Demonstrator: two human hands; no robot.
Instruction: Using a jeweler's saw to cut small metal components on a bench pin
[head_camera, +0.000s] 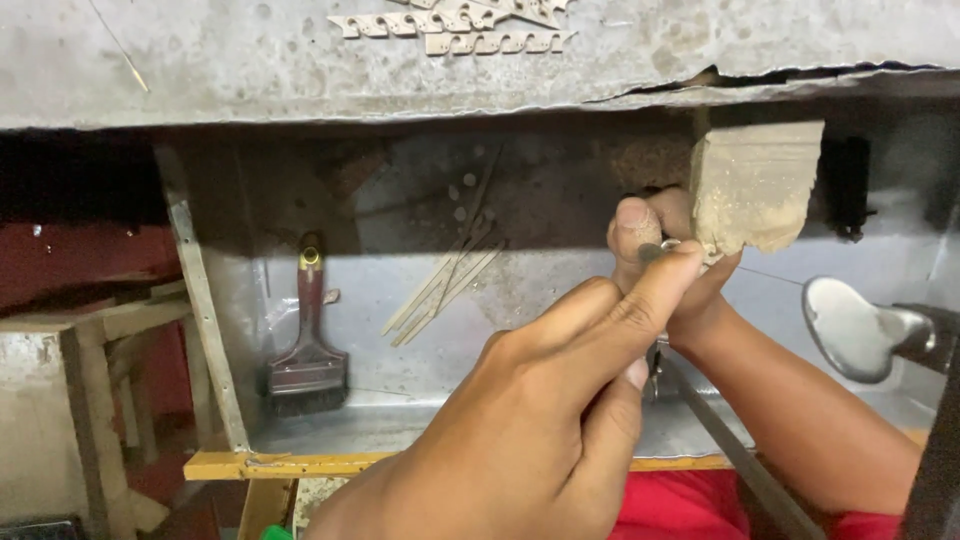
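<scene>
My right hand (668, 262) reaches in from the lower right and pinches a small metal piece (655, 248) with thumb and fingers, right against a worn wooden bench peg (755, 185). My left hand (530, 410) fills the foreground. Its index fingertip rests on the same piece. The other left fingers curl around the upper end of a long dark metal file (735, 460), which slants down to the lower right under my right forearm.
A flat brush (308, 360) with a dark red handle leans in the metal-lined tray (400, 420) under the bench, beside several thin sticks (445, 285). A shiny metal tool head (850, 330) juts in from the right. Toothed metal strips (450, 30) lie on the bench top.
</scene>
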